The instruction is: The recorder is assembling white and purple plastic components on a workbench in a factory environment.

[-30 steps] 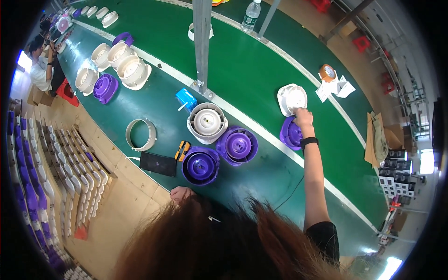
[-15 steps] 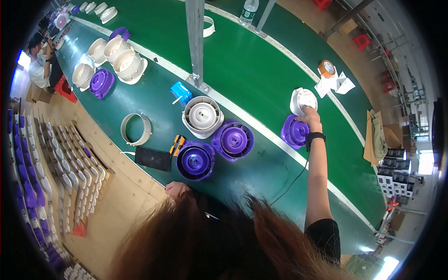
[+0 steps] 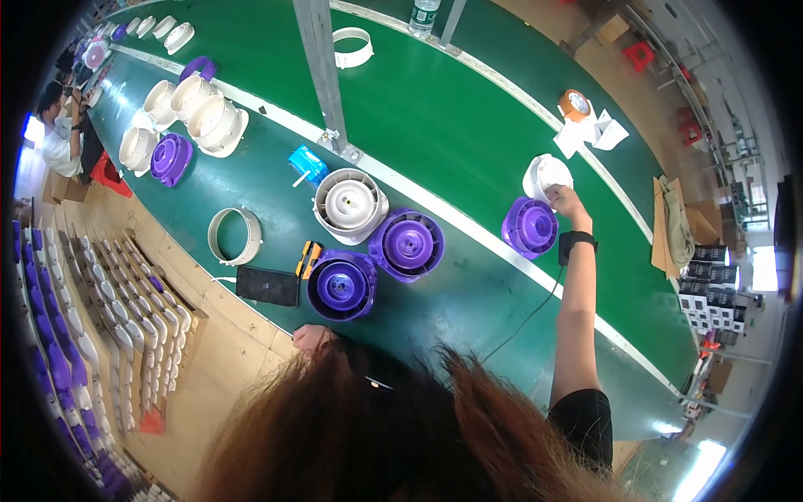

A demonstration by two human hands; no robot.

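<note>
Clearly, of the hands [image 3: 567, 203], the right touches the white housing [image 3: 546, 173].

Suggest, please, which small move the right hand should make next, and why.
I would probably settle the right hand more firmly on the white, round plastic housing: it appears to reach only the near edge, and the purple, round plastic housing sits close by.

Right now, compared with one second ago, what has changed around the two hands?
Beyond the camera's own shift, the white round housing at the right hand and the purple finned housing beside it have moved rightward along the green belt, relative to the metal post; the right hand went along. No clear grasp or release shows. The left hand, orange tape roll and black flat device stayed put.
</note>
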